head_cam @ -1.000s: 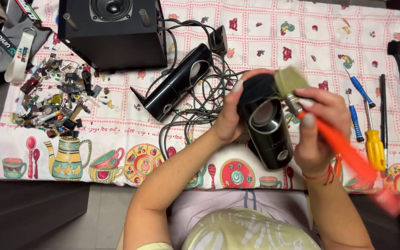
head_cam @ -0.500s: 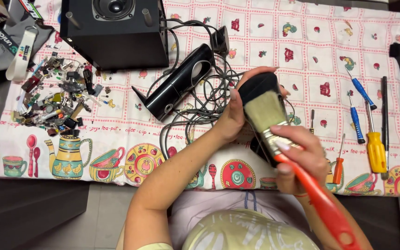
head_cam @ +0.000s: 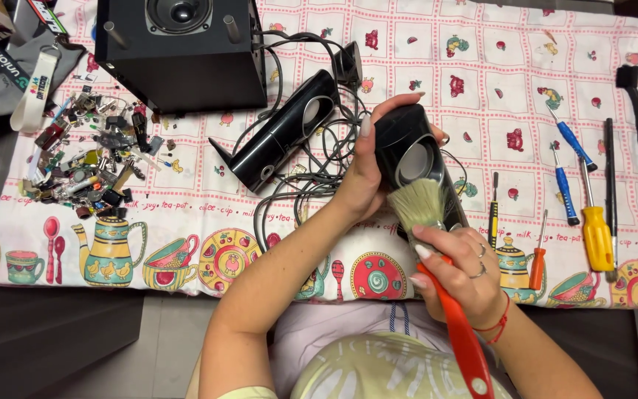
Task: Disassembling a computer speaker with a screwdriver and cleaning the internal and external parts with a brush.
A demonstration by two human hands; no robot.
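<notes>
My left hand [head_cam: 363, 174] grips a small glossy black speaker [head_cam: 411, 151] from its left side, holding it above the patterned cloth [head_cam: 481, 66]. My right hand [head_cam: 459, 273] holds a paintbrush with a red handle [head_cam: 459, 332]; its pale bristles [head_cam: 416, 205] rest against the lower front of the speaker. A second, matching black speaker [head_cam: 282, 133] lies tilted on the cloth to the left, with a tangle of black cables [head_cam: 304, 188] running between the two.
A large black subwoofer box [head_cam: 179, 52] stands at the back left. A heap of small electronic parts [head_cam: 86, 159] lies left of it. Several screwdrivers [head_cam: 581, 192] lie in a row on the right. A lanyard [head_cam: 35, 89] hangs at far left.
The brush has swept down the speaker's face from its top to its lower part, and my right hand has drawn back toward me. The speaker's front now shows again.
</notes>
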